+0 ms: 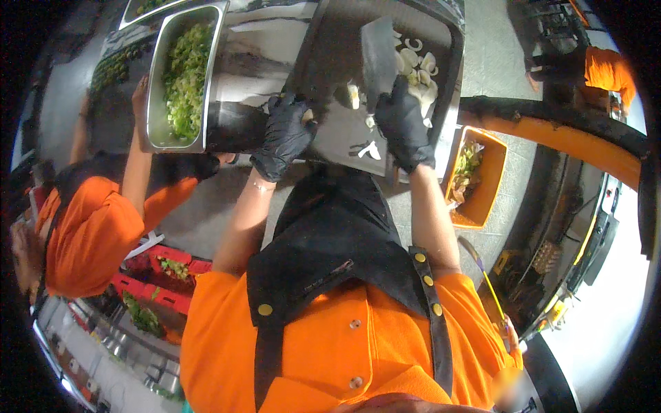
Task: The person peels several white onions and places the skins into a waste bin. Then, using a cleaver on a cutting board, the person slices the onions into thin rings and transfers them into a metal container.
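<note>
My right hand (405, 124), in a black glove, grips a broad cleaver (379, 58) whose blade points away from me over a dark metal tray (329, 69). Pale cut onion pieces (425, 74) lie to the right of the blade. Nearer me on the tray are a small yellowish-white chunk (354, 96) and a white scrap (370, 150). My left hand (284, 134), also gloved in black, is closed at the tray's left edge. A small pale piece (308, 117) shows at its fingers; its kind is unclear.
Left of the tray stands a deep steel pan (177, 146) of chopped greens. A co-worker in an orange shirt (93, 230) reaches beside it. An orange bin (497, 180) with scraps sits at the right. Red crates (155, 294) with leafy vegetables are at the lower left.
</note>
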Tool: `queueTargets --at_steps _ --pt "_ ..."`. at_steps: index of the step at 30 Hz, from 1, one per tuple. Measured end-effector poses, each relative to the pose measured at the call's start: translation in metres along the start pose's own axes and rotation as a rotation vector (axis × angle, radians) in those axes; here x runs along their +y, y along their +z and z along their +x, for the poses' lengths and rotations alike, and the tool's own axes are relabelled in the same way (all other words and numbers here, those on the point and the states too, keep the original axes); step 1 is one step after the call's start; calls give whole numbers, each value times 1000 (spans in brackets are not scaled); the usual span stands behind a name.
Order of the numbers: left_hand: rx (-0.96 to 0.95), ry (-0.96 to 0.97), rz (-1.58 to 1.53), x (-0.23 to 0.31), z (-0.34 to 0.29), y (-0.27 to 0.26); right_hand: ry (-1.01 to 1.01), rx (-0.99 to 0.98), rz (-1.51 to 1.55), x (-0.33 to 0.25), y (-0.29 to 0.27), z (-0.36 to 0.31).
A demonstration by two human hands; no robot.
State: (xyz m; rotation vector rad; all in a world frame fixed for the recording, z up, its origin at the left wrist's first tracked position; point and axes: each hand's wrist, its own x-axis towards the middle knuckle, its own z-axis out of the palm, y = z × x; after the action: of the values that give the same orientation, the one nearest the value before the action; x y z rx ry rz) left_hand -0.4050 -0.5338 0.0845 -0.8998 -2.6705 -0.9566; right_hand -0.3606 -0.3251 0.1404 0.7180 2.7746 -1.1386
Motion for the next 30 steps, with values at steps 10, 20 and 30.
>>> queueTargets --at_steps 10,20,30 --pt "-147 -272 -285 1 3 3 -69 87 -74 35 16 -9" --pt "-77 -471 -628 38 19 70 -101 -9 -61 4 -4 -39" --pt "-14 -481 -819 53 32 71 -138 19 -63 24 31 -34"
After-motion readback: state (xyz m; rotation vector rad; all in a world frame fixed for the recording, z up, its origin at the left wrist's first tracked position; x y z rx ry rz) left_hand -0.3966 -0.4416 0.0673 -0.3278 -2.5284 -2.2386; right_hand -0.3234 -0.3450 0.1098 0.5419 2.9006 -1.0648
